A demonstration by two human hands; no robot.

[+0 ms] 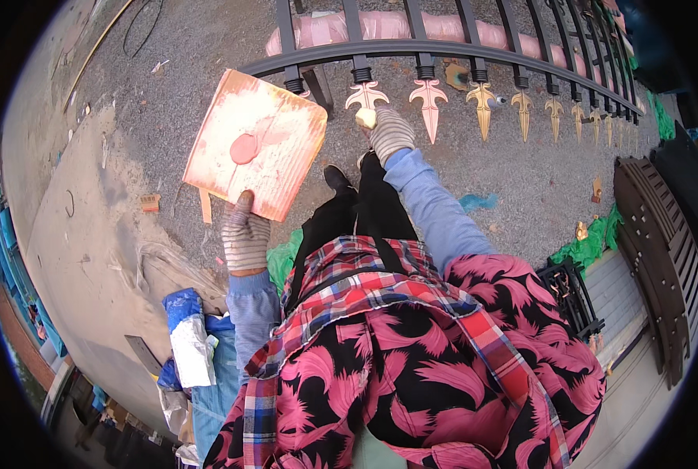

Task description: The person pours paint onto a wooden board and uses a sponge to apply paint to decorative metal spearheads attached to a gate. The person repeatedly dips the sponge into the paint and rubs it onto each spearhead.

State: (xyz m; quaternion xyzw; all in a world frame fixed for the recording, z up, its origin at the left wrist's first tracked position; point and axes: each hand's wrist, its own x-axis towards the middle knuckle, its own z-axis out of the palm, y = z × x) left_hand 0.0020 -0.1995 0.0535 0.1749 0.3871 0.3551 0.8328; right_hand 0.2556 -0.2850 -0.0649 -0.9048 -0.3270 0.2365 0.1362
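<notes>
Left hand [246, 237] grips near edge of paint-smeared cardboard [290, 144], thumb on top; board just left of the black railing's [396, 48] pink spearhead [365, 95]. Right hand [390, 131] pinches yellowish piece [366, 118] at railing's spearhead; contact unclear.

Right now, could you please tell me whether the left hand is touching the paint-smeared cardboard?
Touching: the head view shows the left hand holding the cardboard at its lower edge, thumb lying over its face.
</notes>
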